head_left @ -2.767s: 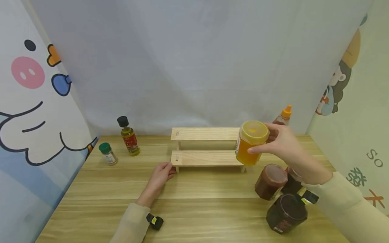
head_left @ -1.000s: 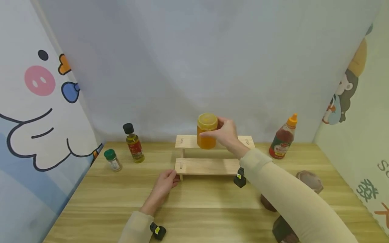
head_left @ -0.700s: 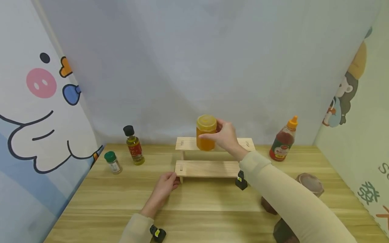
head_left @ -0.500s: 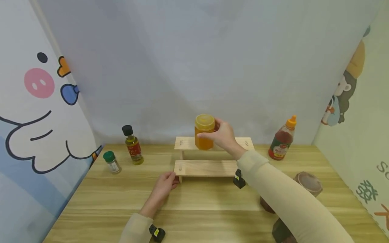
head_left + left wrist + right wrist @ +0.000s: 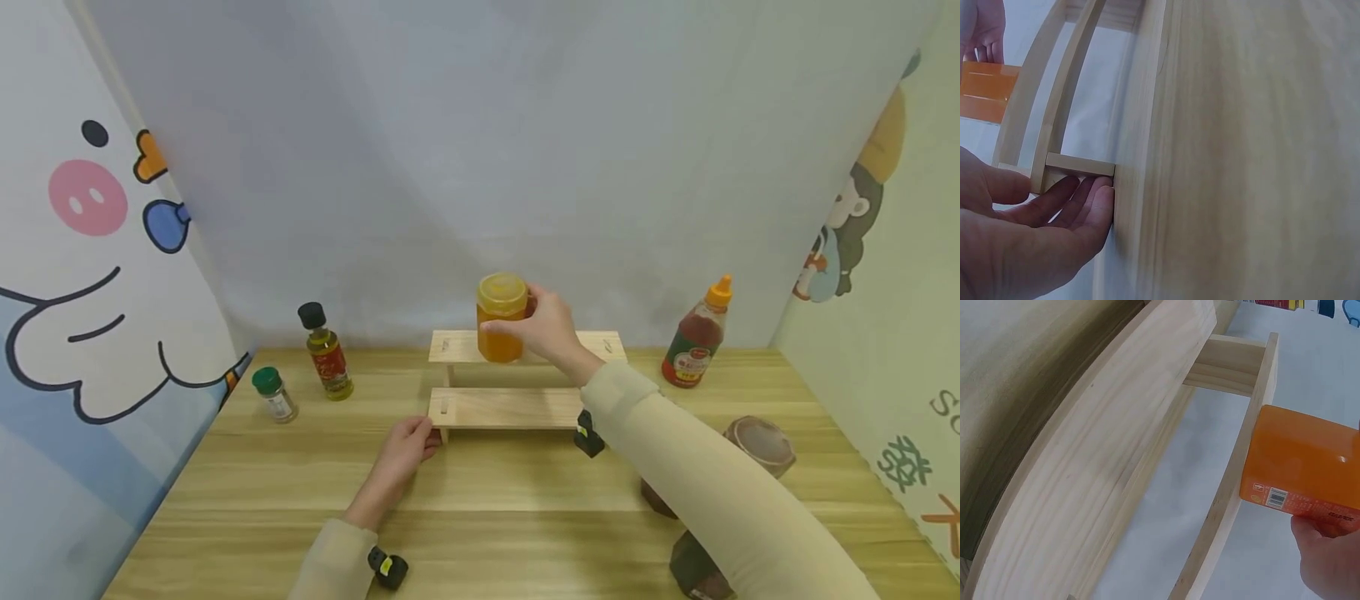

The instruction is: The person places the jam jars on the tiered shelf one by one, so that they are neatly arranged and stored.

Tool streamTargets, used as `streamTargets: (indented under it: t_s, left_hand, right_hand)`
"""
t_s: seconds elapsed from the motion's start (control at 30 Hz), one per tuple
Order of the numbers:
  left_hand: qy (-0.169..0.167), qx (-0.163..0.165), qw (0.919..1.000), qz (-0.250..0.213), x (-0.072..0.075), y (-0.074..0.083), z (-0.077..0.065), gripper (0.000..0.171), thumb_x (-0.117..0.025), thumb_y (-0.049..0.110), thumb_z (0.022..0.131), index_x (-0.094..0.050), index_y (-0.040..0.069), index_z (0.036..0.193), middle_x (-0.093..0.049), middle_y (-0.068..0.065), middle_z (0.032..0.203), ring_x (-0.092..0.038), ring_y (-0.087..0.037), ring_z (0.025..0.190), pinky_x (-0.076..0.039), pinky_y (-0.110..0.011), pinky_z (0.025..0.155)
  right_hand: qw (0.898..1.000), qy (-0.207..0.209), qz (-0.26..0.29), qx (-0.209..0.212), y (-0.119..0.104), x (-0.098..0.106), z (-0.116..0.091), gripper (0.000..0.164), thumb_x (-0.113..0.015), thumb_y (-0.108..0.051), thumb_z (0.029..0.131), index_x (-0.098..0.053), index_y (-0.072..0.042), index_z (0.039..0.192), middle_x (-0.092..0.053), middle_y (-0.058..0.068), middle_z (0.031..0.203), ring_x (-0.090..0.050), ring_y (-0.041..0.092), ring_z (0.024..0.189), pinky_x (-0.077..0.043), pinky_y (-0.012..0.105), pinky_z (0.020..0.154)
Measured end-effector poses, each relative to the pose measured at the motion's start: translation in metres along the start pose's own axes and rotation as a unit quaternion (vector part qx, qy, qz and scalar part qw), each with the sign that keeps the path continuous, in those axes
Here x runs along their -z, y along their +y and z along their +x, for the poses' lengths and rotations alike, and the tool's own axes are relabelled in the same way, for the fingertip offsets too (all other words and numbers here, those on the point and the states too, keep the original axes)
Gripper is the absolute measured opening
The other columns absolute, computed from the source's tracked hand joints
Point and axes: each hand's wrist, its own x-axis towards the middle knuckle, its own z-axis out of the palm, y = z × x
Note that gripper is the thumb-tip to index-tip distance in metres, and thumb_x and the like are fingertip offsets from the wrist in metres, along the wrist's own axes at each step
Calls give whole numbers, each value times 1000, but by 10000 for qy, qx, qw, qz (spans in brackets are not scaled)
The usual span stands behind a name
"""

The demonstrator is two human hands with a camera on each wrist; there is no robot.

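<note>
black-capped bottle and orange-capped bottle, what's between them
The wooden rack, gripped by the left hand, and the amber jar in the right hand come between the black-capped bottle and the orange-capped bottle in the head view.

The wooden table bears bottles, dark jars, a (two-tiered) rack

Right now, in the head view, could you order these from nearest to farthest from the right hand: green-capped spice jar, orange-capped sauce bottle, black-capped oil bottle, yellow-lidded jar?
1. Yellow-lidded jar, held in the right hand.
2. Orange-capped sauce bottle, to its right.
3. Black-capped oil bottle, on the left.
4. Green-capped spice jar, farthest left.
</note>
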Motion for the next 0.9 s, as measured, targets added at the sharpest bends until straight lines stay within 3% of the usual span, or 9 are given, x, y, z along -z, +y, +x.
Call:
streamTargets:
  t_s: [0.57,0.73,0.9]
  left_hand:
    - [26,88,10000,-7,-4,-1,-3,38,-36,14,105,-48,-17,124,-57,-25,112,-56,-35,105,-47,-44,91]
    - [9,79,10000,-1,-4,-3,-1,39,-35,14,105,-47,-16,126,-57,-24,113,-56,-34,105,-47,-44,92]
    - [-25,28,10000,-90,0,-3,1,40,-34,15,106,-45,-17,127,-55,-27,115,-55,-37,107,-46,-45,93]
  right_hand:
    - [9999,-83,-44,-98,-2,-6,-2,69,-87,-35,69,-56,-11,126,-63,2,109,-60,18,96,-51,36,83]
    - [9978,-623,-89,-229,-6,6,-7,82,-85,-35,71,-46,-11,139,-58,7,125,-56,22,112,-47,39,91]
    - [9837,-1390,-1088,-333,-7,35,-20,100,-83,-38,74,-27,-5,149,-40,17,144,-42,30,129,-39,45,101]
